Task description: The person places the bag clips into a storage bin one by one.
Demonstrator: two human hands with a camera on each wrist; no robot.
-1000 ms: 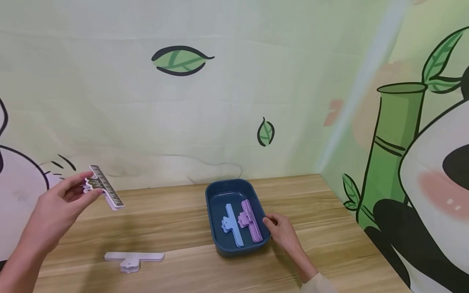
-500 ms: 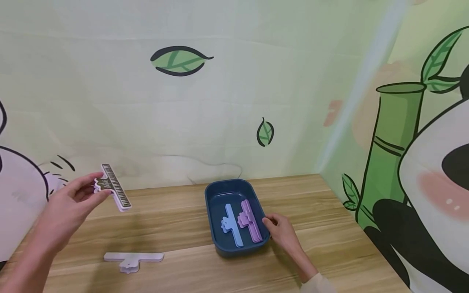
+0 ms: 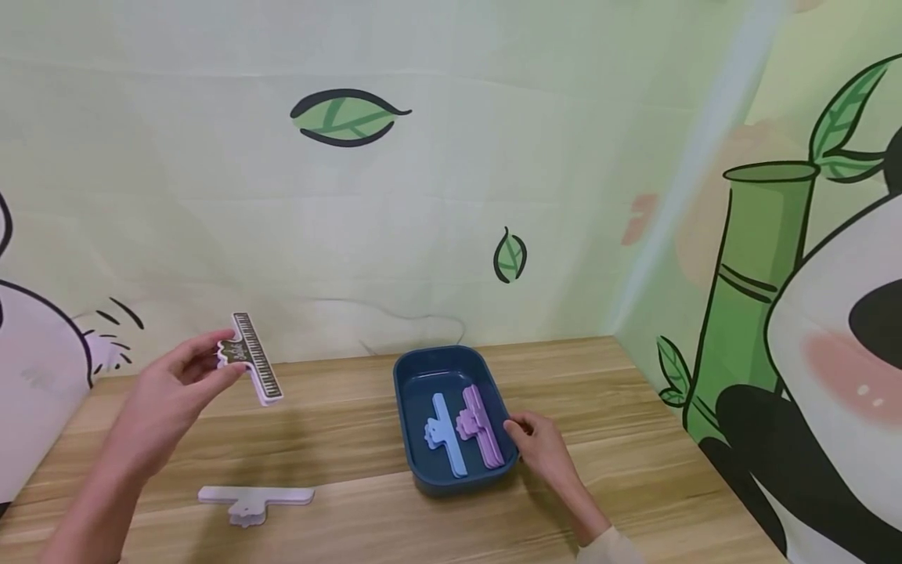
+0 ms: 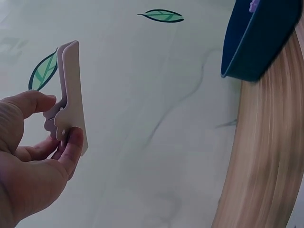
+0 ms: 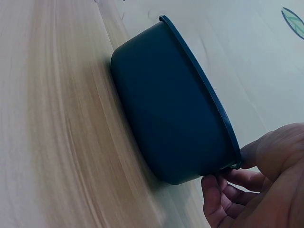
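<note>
Above the left part of the table, my left hand [image 3: 172, 392] pinches a white bag clip [image 3: 255, 359] by its scalloped grip, between thumb and fingers. Piano keys are printed along the clip's long bar; the left wrist view shows its plain side [image 4: 73, 90]. My right hand [image 3: 546, 446] holds the right rim of a dark blue tub [image 3: 416, 462], thumb over the edge and fingers beneath it in the right wrist view. Inside the tub lie a light blue bag clip [image 3: 445, 435] and a purple one [image 3: 481, 427], side by side.
Another white bag clip [image 3: 255, 501] lies on the wooden table [image 3: 352, 517], at the front left. A backdrop [image 3: 451, 188] with printed leaves rises behind the table, and a panda print [image 3: 831, 352] stands along the right side.
My left hand has moved to the right with the white bag clip, nearer the tub. The right hand, the tub and the clips in it have stayed in place.
</note>
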